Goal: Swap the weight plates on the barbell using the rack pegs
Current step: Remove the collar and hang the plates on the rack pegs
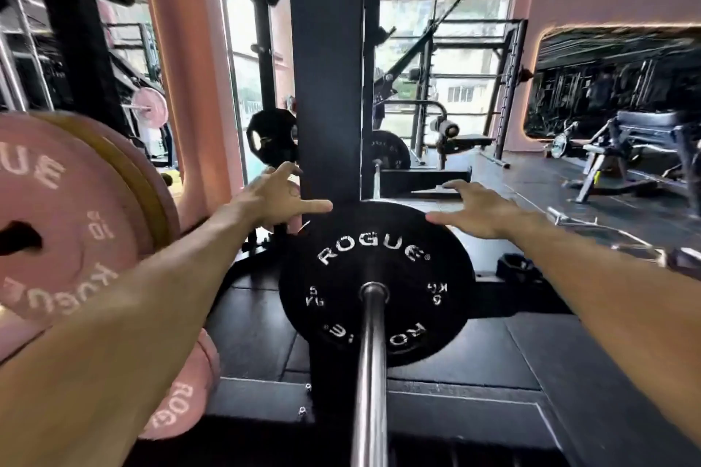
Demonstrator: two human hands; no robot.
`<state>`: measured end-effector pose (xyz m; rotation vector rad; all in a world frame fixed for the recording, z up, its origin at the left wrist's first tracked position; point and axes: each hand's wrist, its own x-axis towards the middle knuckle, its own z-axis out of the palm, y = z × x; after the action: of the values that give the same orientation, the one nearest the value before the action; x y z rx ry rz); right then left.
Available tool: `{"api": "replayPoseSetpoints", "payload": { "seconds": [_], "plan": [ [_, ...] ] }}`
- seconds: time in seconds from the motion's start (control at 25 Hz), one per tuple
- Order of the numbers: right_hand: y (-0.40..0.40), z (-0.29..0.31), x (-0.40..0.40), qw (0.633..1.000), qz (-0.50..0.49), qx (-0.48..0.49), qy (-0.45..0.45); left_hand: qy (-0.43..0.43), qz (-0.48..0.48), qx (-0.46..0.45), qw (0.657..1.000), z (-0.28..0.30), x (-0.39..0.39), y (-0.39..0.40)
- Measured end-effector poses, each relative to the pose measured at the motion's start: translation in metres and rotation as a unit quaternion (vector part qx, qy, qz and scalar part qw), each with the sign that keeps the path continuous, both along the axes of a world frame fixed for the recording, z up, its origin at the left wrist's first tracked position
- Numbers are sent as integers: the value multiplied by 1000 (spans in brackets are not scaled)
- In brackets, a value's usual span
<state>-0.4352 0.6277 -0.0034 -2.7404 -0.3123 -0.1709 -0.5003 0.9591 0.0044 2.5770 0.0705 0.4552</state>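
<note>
Black round rubber weight plate [375, 282] sits on the steel barbell sleeve [370, 372], centre frame, in front of a dark rack upright [328, 68]. Left hand [278, 197] and right hand [474, 210] hover at its upper edges, fingers spread wide, holding nothing. A sound next move, I judge: grip both sides evenly and slide it straight off along the sleeve. White lettering reads "ROGUE", with small figures and "KG". At left, pink stored plates [57, 216] show partial "ROGUE" lettering and "10".

1 black plate [375, 284] on 1 bar [371, 372]; 3 pink plates [57, 216] at left; 2 hands [275, 197].
</note>
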Motion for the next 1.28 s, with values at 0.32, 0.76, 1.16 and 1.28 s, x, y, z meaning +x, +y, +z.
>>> {"api": "replayPoseSetpoints", "payload": {
  "seconds": [0.32,0.76,1.16,1.28],
  "plan": [
    [2,-153,74,996,-67,63,-21,49,46,-43,997,-172,77,28],
    [-10,-193,142,967,-119,219,-56,-96,73,-179,977,-229,149,31],
    [-18,-203,105,937,-67,343,-21,-117,68,-166,977,-229,124,31],
    [-20,-203,78,937,-62,341,-31,-107,53,-169,978,-230,96,33]
  ]
}}
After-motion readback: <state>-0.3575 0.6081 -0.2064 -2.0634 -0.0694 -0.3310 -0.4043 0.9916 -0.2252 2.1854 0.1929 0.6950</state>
